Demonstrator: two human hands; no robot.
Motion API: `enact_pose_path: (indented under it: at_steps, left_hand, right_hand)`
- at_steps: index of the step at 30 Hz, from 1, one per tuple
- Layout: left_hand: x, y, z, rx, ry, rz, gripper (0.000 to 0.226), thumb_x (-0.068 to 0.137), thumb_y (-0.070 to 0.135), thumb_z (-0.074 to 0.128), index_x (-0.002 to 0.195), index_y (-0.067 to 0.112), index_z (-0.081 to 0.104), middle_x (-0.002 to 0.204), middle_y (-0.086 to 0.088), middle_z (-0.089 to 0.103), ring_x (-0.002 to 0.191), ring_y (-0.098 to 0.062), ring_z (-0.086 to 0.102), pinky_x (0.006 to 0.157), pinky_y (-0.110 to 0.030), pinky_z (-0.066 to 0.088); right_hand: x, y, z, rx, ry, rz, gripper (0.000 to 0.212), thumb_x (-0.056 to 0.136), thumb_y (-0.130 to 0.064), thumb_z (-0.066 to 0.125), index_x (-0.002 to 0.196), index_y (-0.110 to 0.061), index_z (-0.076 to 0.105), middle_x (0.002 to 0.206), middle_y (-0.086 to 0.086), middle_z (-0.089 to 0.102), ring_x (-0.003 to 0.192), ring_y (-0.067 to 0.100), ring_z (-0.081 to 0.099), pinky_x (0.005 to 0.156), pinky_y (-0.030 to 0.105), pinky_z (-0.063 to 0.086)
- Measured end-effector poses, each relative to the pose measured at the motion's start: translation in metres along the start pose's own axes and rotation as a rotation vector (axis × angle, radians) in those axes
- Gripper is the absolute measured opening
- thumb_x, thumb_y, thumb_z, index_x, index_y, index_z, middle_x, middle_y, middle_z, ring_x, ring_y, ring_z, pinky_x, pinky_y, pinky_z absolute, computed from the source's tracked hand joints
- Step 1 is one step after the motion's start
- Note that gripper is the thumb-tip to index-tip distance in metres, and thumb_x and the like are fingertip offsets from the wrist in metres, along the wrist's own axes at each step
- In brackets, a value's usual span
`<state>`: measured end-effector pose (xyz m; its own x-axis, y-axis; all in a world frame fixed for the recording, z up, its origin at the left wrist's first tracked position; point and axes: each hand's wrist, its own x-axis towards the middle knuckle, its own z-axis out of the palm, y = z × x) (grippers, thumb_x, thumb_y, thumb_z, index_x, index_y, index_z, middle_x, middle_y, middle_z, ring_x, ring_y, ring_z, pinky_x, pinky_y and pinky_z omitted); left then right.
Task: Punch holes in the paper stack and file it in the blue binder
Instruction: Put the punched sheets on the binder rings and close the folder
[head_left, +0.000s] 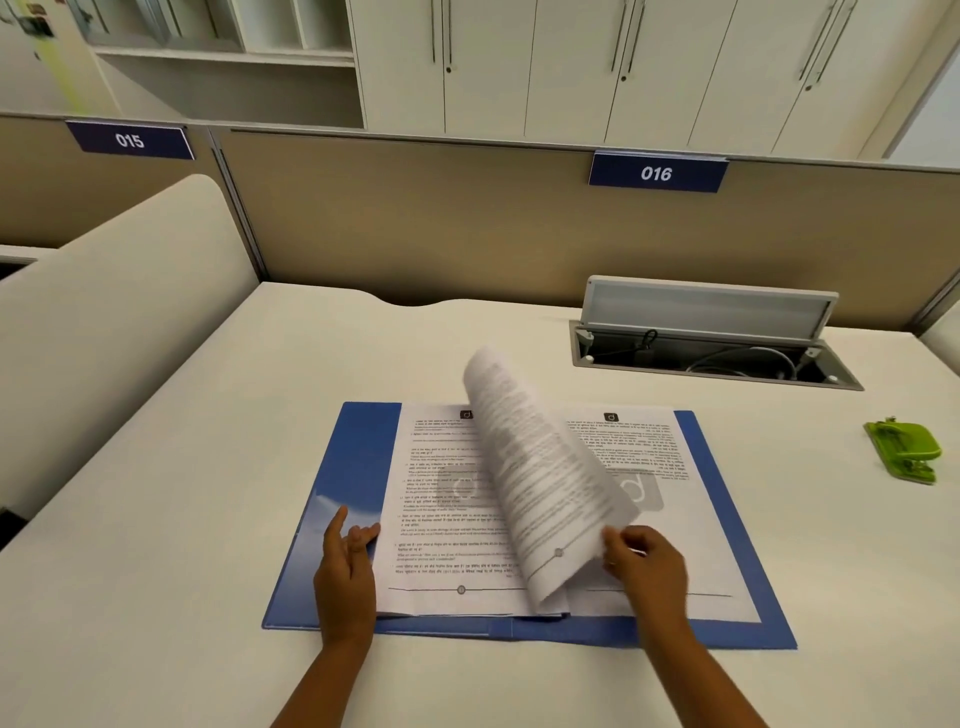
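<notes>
Over binder (358, 457), hands (345, 566) spread.

tabletop (208, 467): white | cable hatch (711, 358): open, at tabletop's far right | partition (415, 223): behind tabletop | cabinets (571, 67): beyond partition

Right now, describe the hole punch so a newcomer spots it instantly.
Start at the white desk and find the open blue binder in the middle. Look past its right edge, toward the desk's far right side: the hole punch sits there alone, the only bright green thing on the desk.
</notes>
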<state>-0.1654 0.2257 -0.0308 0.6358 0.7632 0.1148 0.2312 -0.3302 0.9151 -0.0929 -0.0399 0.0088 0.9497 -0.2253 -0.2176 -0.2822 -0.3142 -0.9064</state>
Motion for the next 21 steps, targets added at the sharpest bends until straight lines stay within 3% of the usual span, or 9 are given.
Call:
enact_pose_path:
  at_steps: [2, 5, 9, 10, 12, 14, 16, 18, 21]
  left_hand:
    - [0.000, -0.001, 0.001, -0.013, 0.003, 0.004, 0.038, 0.094, 0.012, 0.037, 0.130, 0.002, 0.042, 0.100, -0.026, 0.065, 0.068, -0.027, 0.053, 0.048, -0.001, 0.043]
    - [0.001, -0.002, 0.000, -0.010, -0.010, 0.008, 0.038, 0.094, 0.015, 0.038, 0.130, 0.004, 0.042, 0.098, -0.026, 0.066, 0.068, -0.028, 0.054, 0.040, -0.010, 0.042]
    - [0.002, -0.005, 0.000, 0.004, -0.012, 0.017, 0.040, 0.094, 0.021, 0.038, 0.130, 0.004, 0.043, 0.097, -0.027, 0.066, 0.072, -0.031, 0.057, 0.054, -0.025, 0.048]
    - [0.002, -0.005, 0.000, 0.002, -0.013, 0.025, 0.041, 0.094, 0.024, 0.037, 0.130, 0.005, 0.043, 0.096, -0.026, 0.066, 0.069, -0.030, 0.056, 0.049, -0.019, 0.048]
    - [0.002, -0.004, -0.002, -0.022, -0.007, 0.053, 0.061, 0.089, 0.051, 0.031, 0.129, 0.007, 0.044, 0.091, -0.020, 0.066, 0.065, -0.024, 0.055, 0.042, -0.008, 0.041]
    - [0.002, -0.003, -0.002, -0.043, -0.014, 0.052, 0.076, 0.081, 0.064, 0.027, 0.129, 0.008, 0.044, 0.090, -0.017, 0.065, 0.065, -0.023, 0.055, 0.044, -0.014, 0.040]
    - [0.002, -0.003, -0.002, -0.011, -0.021, 0.037, 0.051, 0.091, 0.039, 0.035, 0.129, 0.005, 0.044, 0.093, -0.024, 0.066, 0.065, -0.024, 0.054, 0.042, -0.011, 0.040]
    - [0.002, -0.003, -0.001, 0.020, -0.027, 0.023, 0.040, 0.094, 0.022, 0.037, 0.129, 0.003, 0.043, 0.095, -0.026, 0.065, 0.064, -0.023, 0.053, 0.040, -0.009, 0.043]
    - [0.001, -0.002, -0.002, 0.001, -0.022, 0.023, 0.049, 0.089, 0.033, 0.034, 0.129, 0.004, 0.043, 0.097, -0.026, 0.065, 0.068, -0.024, 0.054, 0.046, -0.012, 0.041]
  right_hand:
    - [0.003, 0.010, -0.018, -0.058, 0.071, 0.027, 0.011, 0.086, -0.019, 0.061, 0.079, -0.011, 0.058, 0.081, 0.013, 0.065, 0.074, 0.030, 0.062, 0.076, 0.040, 0.051]
    - [0.002, 0.024, -0.043, -0.053, 0.174, 0.054, 0.012, 0.086, -0.013, 0.060, 0.083, -0.002, 0.058, 0.077, 0.017, 0.064, 0.068, 0.032, 0.059, 0.073, 0.037, 0.049]
    - [-0.002, 0.037, -0.068, -0.049, 0.270, 0.122, 0.010, 0.083, -0.008, 0.062, 0.077, -0.001, 0.057, 0.069, 0.015, 0.064, 0.058, 0.027, 0.060, 0.062, 0.032, 0.045]
    - [-0.003, 0.040, -0.072, -0.055, 0.294, 0.145, 0.011, 0.082, -0.009, 0.063, 0.074, -0.004, 0.057, 0.068, 0.014, 0.064, 0.058, 0.028, 0.062, 0.067, 0.035, 0.048]
    - [-0.005, 0.045, -0.078, -0.070, 0.335, 0.183, 0.018, 0.081, -0.012, 0.064, 0.067, -0.013, 0.053, 0.071, 0.014, 0.064, 0.064, 0.034, 0.063, 0.081, 0.045, 0.051]
    - [-0.006, 0.050, -0.081, -0.123, 0.378, 0.189, 0.017, 0.079, -0.013, 0.066, 0.069, -0.013, 0.053, 0.082, 0.016, 0.064, 0.074, 0.036, 0.061, 0.087, 0.050, 0.048]
    - [-0.008, 0.049, -0.080, -0.111, 0.434, 0.182, 0.018, 0.077, -0.010, 0.068, 0.083, -0.007, 0.051, 0.090, 0.017, 0.059, 0.080, 0.033, 0.055, 0.089, 0.049, 0.044]
    - [-0.009, 0.044, -0.075, -0.071, 0.501, 0.119, 0.026, 0.077, -0.007, 0.067, 0.092, -0.008, 0.046, 0.090, 0.015, 0.053, 0.082, 0.030, 0.049, 0.084, 0.045, 0.043]
    - [-0.015, 0.029, -0.055, -0.064, 0.418, -0.135, 0.023, 0.080, -0.007, 0.067, 0.088, -0.013, 0.046, 0.083, 0.009, 0.051, 0.077, 0.028, 0.049, 0.071, 0.036, 0.042]
